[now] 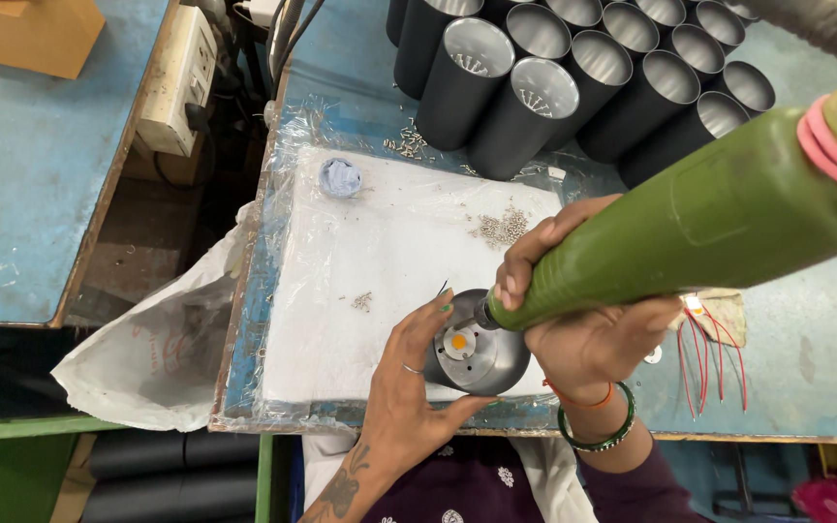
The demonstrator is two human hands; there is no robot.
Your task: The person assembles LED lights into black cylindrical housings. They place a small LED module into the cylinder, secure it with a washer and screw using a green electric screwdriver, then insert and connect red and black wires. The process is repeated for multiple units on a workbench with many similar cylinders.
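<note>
— What do my hands have?
— My left hand point(409, 383) cups the dark round housing point(481, 353), grip closed around its side, on the white sheet point(380, 261) at the bench point(806, 349) front edge. My right hand point(573, 310) is closed on the green electric screwdriver point(690, 228), tip down on the housing's plate.
— Around them?
— Loose screws point(503, 228) behind, dark metal cylinders point(573, 77) at the back, red wires point(709, 353) just right.

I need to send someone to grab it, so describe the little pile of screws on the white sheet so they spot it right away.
Start at the white padded sheet on the blue workbench. Look to its far right corner, just in front of the cluster of dark cylinders. The pile of screws is the densest heap of tiny silver bits there, larger than the other scatters.
</note>
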